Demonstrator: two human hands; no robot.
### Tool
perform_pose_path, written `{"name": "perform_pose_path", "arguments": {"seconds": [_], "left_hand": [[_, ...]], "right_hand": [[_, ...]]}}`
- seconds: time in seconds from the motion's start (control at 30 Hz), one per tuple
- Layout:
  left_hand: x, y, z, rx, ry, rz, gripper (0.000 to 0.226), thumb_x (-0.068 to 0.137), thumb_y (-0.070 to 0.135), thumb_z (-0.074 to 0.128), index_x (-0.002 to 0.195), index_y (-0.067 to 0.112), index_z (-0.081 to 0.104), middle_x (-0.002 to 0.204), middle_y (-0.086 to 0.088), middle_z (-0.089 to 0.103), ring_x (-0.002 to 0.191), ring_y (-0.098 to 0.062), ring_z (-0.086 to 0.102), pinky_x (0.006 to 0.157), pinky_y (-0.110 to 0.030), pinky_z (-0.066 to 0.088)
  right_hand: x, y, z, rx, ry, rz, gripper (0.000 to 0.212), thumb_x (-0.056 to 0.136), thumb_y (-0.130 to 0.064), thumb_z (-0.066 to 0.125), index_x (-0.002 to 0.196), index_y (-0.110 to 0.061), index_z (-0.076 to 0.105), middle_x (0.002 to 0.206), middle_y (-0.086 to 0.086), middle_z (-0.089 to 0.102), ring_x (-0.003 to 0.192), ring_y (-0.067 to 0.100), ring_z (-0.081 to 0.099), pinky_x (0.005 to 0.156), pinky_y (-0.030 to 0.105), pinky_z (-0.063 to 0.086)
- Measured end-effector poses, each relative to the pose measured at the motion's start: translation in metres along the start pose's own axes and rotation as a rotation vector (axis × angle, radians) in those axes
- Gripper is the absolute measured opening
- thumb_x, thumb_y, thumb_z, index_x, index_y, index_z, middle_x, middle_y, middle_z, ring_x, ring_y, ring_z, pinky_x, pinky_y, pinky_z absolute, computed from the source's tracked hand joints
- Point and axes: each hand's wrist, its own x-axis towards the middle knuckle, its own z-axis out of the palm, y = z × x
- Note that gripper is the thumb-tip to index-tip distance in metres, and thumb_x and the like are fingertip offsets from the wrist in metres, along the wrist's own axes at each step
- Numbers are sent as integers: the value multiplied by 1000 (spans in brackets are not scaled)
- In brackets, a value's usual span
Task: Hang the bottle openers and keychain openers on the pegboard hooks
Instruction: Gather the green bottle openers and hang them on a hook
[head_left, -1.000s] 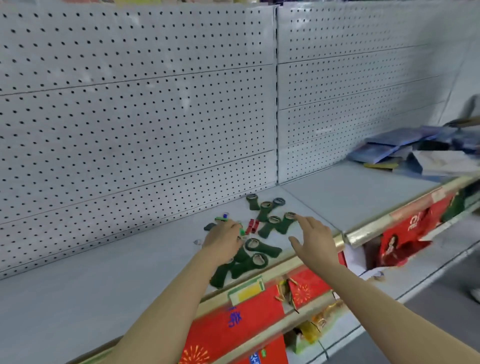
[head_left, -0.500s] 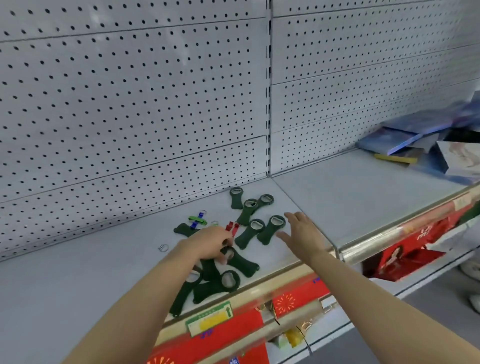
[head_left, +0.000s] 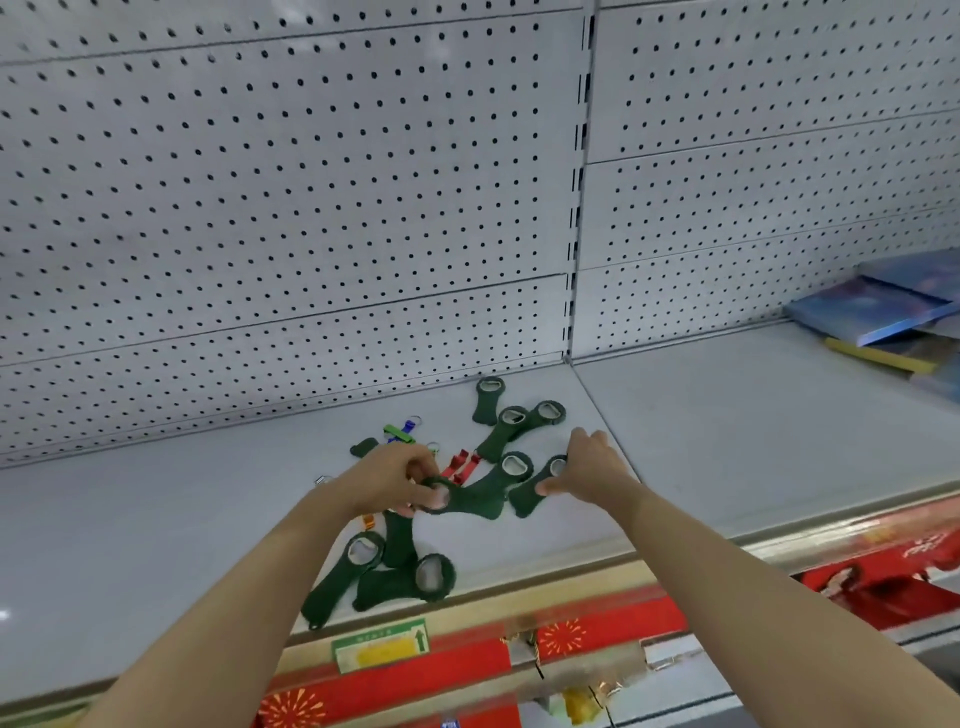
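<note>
Your left hand (head_left: 395, 480) curls round ring end of one green bottle opener (head_left: 467, 501), handle trailing right of fingers. Your right hand (head_left: 589, 470) pinches another green opener (head_left: 535, 491) at its ring. Remaining openers (head_left: 395, 577) lie on shelf (head_left: 727, 441) below left fingers; keychain openers (head_left: 460, 467) between hands. Looks stiff, light, smooth: hold by ring, keep hole free. No hooks visible on pegboard (head_left: 311, 208).
</note>
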Motion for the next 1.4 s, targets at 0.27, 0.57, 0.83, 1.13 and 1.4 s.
{"name": "perform_pose_path", "arguments": {"seconds": [0.27, 0.57, 0.83, 1.13, 1.4], "left_hand": [[-11, -5, 8, -428, 314, -67, 17, 90, 16, 69, 106, 18, 64, 107, -5, 68, 92, -22, 71, 71, -26, 61], [-54, -10, -18, -757, 501, -15, 34, 81, -2, 76, 112, 8, 68, 104, -15, 70, 96, -28, 70, 71, -26, 61], [-136, -33, -66, -967, 643, 114, 28, 81, -5, 75, 106, 7, 71, 106, -15, 71, 92, -22, 71, 75, -27, 61], [-239, -63, -107, -922, 759, 143, 35, 80, -2, 77, 109, 18, 74, 108, -3, 75, 101, -17, 70, 87, -25, 57], [-323, -91, -127, -884, 996, 123, 30, 84, 1, 74, 111, 14, 73, 104, -1, 76, 94, -8, 70, 84, -20, 56]], "right_hand": [[-17, 13, 0, 576, 122, -117, 45, 71, -8, 83, 101, -13, 51, 93, 9, 63, 69, 25, 70, 57, 36, 61], [-68, -36, -3, 765, 285, -306, 46, 80, 1, 70, 115, -28, 63, 86, -2, 66, 76, 12, 62, 66, 15, 48], [-143, -127, 12, 1035, 305, -385, 30, 81, 1, 73, 103, -15, 61, 86, 11, 71, 78, 22, 71, 57, 31, 58], [-213, -232, 29, 1214, 154, -602, 29, 80, 3, 74, 105, -11, 65, 91, 15, 70, 77, 19, 71, 60, 21, 57], [-265, -303, 56, 1258, 40, -764, 31, 82, 7, 69, 109, -7, 66, 89, 21, 68, 78, 23, 70, 68, 30, 61]]}}
